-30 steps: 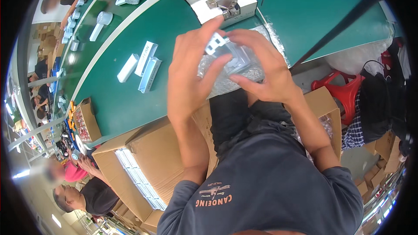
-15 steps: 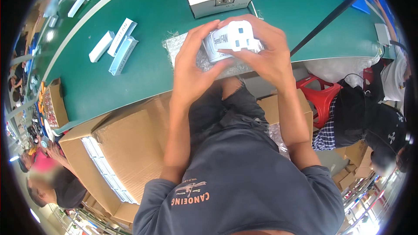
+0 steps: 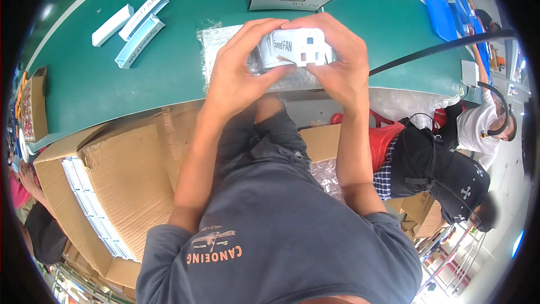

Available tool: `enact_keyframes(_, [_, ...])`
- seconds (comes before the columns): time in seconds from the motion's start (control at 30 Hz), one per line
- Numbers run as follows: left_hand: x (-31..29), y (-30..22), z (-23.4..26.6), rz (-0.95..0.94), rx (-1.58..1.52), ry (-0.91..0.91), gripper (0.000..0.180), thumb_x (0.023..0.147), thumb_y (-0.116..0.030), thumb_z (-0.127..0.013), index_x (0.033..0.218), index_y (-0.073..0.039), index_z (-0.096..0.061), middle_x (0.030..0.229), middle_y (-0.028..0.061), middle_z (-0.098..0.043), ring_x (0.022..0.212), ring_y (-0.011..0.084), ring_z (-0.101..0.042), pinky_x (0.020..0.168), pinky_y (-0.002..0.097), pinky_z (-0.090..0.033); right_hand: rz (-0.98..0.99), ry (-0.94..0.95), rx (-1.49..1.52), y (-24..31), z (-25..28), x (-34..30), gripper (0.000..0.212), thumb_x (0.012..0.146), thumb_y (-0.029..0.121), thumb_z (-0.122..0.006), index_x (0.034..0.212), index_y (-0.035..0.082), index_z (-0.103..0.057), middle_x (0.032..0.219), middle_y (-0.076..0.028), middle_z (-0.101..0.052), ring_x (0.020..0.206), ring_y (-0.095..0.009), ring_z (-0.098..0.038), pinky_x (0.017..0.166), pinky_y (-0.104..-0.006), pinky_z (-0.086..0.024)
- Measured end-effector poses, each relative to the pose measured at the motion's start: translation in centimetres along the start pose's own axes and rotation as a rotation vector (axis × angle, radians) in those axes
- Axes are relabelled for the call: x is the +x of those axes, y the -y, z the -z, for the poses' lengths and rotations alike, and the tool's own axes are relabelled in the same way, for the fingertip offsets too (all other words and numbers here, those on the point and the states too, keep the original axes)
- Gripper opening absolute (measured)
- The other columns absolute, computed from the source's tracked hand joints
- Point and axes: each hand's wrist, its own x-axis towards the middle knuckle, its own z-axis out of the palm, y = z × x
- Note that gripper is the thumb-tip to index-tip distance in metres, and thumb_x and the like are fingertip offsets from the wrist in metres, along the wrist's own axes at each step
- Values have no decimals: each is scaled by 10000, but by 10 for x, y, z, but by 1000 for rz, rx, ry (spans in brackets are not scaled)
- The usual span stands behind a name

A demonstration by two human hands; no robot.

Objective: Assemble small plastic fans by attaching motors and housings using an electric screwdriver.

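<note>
Two hands hold one small white box [image 3: 295, 48] above the near edge of the green bench [image 3: 169, 73]. Left hand [image 3: 242, 76] wraps its left end, grip closed; right hand [image 3: 340, 62] pinches the cut-out flap end from 3 o'clock, also closed on it. Bubble-wrap sheet [image 3: 216, 42] lies beneath. Three long white cartons [image 3: 130, 25] at 10 o'clock. Judgement: steady the body with the left, press flaps squarely, avoid crushing corners.
</note>
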Motion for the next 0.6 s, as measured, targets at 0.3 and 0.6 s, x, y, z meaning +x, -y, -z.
enact_keyframes(0.3, [2, -1, -2, -36, 24, -2, 640, 695, -38, -879, 1291, 6, -648, 1262, 141, -686, 1169, 264, -660, 1014, 352, -500, -152, 5, 29, -7, 1, -7, 467, 668, -35, -787, 1130, -7, -724, 1040, -106, -712, 926, -256, -701, 835, -341, -561])
enact_keyframes(0.6, [4, 0, -1, -104, 149, -3, 581, 729, -93, -873, 1271, -35, -670, 1287, 141, -680, 1162, 323, -674, 967, 369, -545, 39, -200, 463, -8, 21, 1, 755, 797, 193, -816, 1483, 179, -499, 1201, -97, -636, 1078, -335, -654, 888, -409, -576])
